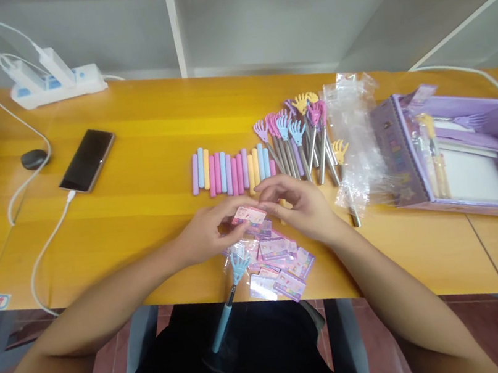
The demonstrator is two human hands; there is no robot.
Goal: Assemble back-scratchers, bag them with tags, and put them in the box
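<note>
My left hand (209,230) and my right hand (301,203) meet over the near edge of the yellow table (147,164), and both pinch a small pink printed card (248,214). Under them lies a loose pile of similar pink and purple cards (281,262). A blue hand-shaped back scratcher (231,298) in a clear sleeve lies by my left wrist, with its handle hanging over the table edge. Behind my hands is a row of pastel grip sleeves (228,171) and a bunch of metal scratchers with coloured claw heads (300,135).
Clear plastic bags (354,139) lie right of the scratchers, beside an open purple box (474,159). A phone (87,159) on a white cable lies at the left, with a power strip (58,84) behind it and a dark mouse (34,159).
</note>
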